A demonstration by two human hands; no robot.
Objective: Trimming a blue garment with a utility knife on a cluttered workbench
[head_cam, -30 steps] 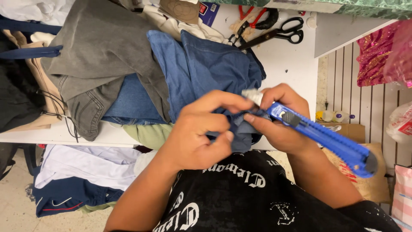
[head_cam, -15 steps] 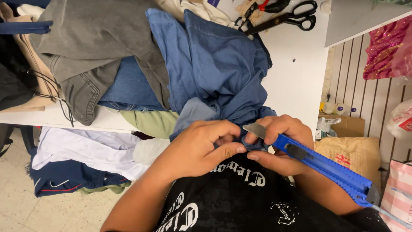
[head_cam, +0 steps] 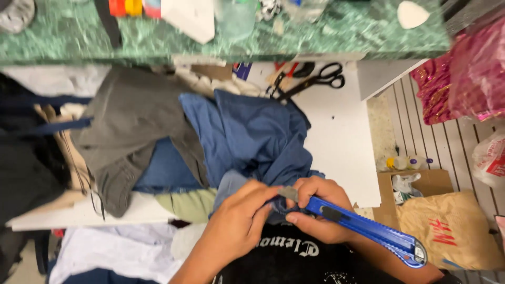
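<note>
My right hand (head_cam: 315,210) grips a blue utility knife (head_cam: 368,229) with its short blade out, the tip pointing left against a fold of blue fabric (head_cam: 252,142). My left hand (head_cam: 236,223) pinches that same fold next to the blade. The blue garment spreads from my hands up across the white table (head_cam: 336,152). The knife's long handle runs down to the lower right past my wrist.
A grey garment (head_cam: 131,131) and other clothes are piled on the table's left side. Black scissors (head_cam: 315,81) lie at the table's back. A green marble shelf (head_cam: 236,31) with small items runs overhead. Paper bags (head_cam: 452,231) and pink plastic bags (head_cam: 463,79) sit at the right.
The view has tilted up, so the green shelf now shows. My hands stay together on the fabric; the knife blade sits a little lower and more level.
</note>
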